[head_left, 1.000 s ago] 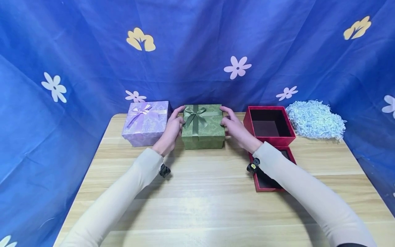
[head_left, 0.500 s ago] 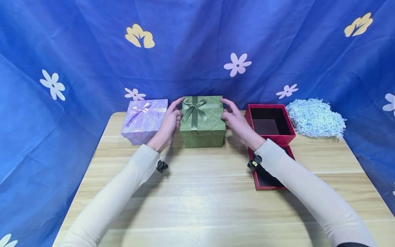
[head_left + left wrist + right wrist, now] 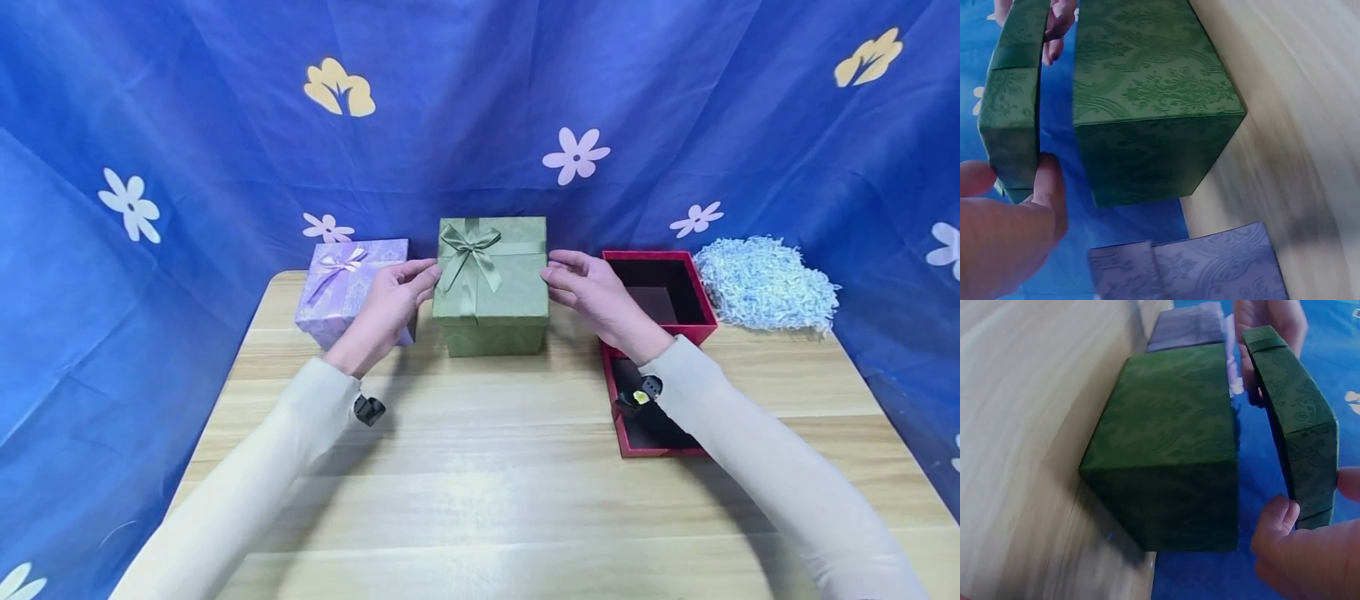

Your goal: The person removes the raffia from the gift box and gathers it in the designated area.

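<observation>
A green gift box lid (image 3: 517, 292) with a ribbon bow (image 3: 471, 250) is held above its green box (image 3: 495, 340). My left hand (image 3: 386, 308) pinches the lid's left edge between thumb and fingers, and my right hand (image 3: 600, 304) pinches the right edge. Both wrist views show a gap between the lid (image 3: 1013, 100) and the box body (image 3: 1166, 412). The box stands upright on the table; its inside is hidden from the head view.
Left of the green box stands a purple gift box (image 3: 330, 296) with a bow, partly behind my left hand. To the right are an open red box (image 3: 696, 335), its upturned red lid (image 3: 660, 452) in front, and pale blue shredded paper (image 3: 768, 283). A blue curtain (image 3: 480, 108) hangs behind.
The green lid has risen off its box, both hands going up with it. My fingers have shifted from the lid's back corners to its sides. The other boxes stay put.
</observation>
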Available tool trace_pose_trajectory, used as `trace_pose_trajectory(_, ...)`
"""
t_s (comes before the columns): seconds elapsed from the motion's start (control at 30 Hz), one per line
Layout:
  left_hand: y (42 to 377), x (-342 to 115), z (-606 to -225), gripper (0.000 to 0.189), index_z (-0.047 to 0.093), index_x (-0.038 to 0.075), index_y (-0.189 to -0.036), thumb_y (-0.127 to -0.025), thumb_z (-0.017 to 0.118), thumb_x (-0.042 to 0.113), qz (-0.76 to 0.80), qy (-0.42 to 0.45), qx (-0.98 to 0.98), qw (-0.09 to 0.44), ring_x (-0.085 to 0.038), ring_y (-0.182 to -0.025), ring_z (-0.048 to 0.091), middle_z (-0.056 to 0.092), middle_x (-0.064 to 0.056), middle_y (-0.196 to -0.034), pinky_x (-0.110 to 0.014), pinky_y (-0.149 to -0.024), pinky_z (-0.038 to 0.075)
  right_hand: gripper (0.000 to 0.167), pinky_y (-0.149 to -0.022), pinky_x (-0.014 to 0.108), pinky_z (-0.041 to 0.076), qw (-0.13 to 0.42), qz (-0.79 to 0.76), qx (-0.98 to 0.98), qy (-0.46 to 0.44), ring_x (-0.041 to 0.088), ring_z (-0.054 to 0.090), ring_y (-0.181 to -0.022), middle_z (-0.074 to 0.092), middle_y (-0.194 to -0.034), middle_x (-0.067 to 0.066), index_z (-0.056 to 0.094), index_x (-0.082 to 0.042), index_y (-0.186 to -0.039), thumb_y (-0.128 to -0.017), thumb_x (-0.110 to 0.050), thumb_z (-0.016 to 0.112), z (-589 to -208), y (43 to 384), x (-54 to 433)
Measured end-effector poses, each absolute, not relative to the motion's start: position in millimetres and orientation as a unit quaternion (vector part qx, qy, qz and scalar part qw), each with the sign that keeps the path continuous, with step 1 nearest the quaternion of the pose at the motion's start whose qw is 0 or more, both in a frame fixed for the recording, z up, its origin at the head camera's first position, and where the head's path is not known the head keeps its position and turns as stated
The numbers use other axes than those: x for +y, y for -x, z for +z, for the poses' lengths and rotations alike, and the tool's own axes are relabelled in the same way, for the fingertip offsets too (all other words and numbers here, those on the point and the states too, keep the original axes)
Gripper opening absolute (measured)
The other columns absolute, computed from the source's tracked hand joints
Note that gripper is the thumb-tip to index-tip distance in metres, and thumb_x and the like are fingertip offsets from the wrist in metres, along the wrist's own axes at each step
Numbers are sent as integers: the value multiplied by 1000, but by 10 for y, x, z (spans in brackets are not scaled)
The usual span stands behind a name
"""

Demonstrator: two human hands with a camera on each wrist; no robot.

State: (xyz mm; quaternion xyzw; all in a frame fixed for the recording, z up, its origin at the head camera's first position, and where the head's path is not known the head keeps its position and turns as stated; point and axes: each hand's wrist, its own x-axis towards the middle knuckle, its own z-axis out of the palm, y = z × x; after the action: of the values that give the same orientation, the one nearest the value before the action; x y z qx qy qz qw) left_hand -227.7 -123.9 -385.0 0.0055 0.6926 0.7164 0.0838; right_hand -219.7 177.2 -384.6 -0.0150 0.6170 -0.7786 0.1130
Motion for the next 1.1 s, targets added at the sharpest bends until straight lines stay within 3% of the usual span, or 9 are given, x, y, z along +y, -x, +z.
trace_pose_trajectory(0.17,2179,-1309,-3770,41,60,-13,-142,-111,65,14,709,-7,697,108,-29,-139,60,62,-21,-145,-31,-116,46,10,-102,30,56,120,-788,604,11,13,70,-100,74,-106,3,72,1,-115,-106,1,67,-3798,2127,1833)
trace_pose_trajectory(0.23,2139,-1330,-3731,32,65,-10,-134,-111,66,12,718,-5,687,117,-23,-131,65,67,-15,-137,-30,-115,47,9,-104,30,55,119,-789,603,11,13,70,-100,75,-103,3,76,-3,-107,-106,1,68,-3784,2096,1847)
trace_pose_trajectory(0.3,2103,-1344,-3693,22,69,-6,-126,-109,67,8,731,-5,672,120,-18,-122,69,70,-10,-128,-29,-112,50,9,-103,29,54,118,-782,612,6,12,69,-98,76,-104,2,76,-2,-111,-105,-1,69,-3770,2062,1858)
trace_pose_trajectory(0.4,2054,-1358,-3641,17,72,0,-122,-106,71,5,741,-11,662,114,-12,-106,70,72,-3,-118,-24,-101,55,28,-93,25,55,112,-758,642,-3,11,63,-87,75,-109,-1,69,1,-132,-105,-8,72,-3742,1998,1882)
trace_pose_trajectory(0.53,1991,-1378,-3595,31,68,1,-133,-104,74,5,734,-26,669,110,-6,-79,60,71,3,-101,-16,-70,51,53,-77,24,54,94,-727,680,6,10,62,-79,77,-105,-4,59,2,-152,-104,-13,75,-3699,1907,1918)
trace_pose_trajectory(0.63,1931,-1407,-3561,43,62,-1,-144,-103,75,5,738,-36,663,121,-7,-67,58,72,0,-87,-17,-60,48,60,-70,24,56,89,-729,678,22,10,70,-79,81,-96,2,54,2,-157,-103,-12,76,-3667,1855,1939)
trace_pose_trajectory(0.73,1868,-1431,-3520,51,55,-1,-151,-103,73,2,748,-48,647,139,-13,-66,67,77,-8,-84,-21,-58,52,65,-64,23,54,94,-733,672,33,10,69,-70,82,-96,9,50,0,-161,-103,-12,77,-3644,1798,1956)
trace_pose_trajectory(0.83,1817,-1440,-3475,52,52,-1,-153,-104,69,-1,753,-59,635,159,-18,-74,75,80,-16,-95,-23,-58,53,67,-65,22,54,94,-729,677,47,11,63,-64,82,-101,11,48,-2,-163,-103,-11,77,-3649,1731,1981)
trace_pose_trajectory(1.1,1643,-1424,-3405,24,61,4,-135,-113,54,8,776,-49,601,187,-25,-84,79,78,-14,-95,-25,-65,59,52,-67,23,49,97,-730,673,70,18,61,-75,80,-109,14,60,-9,-154,-103,-2,67,-3695,1496,2015)
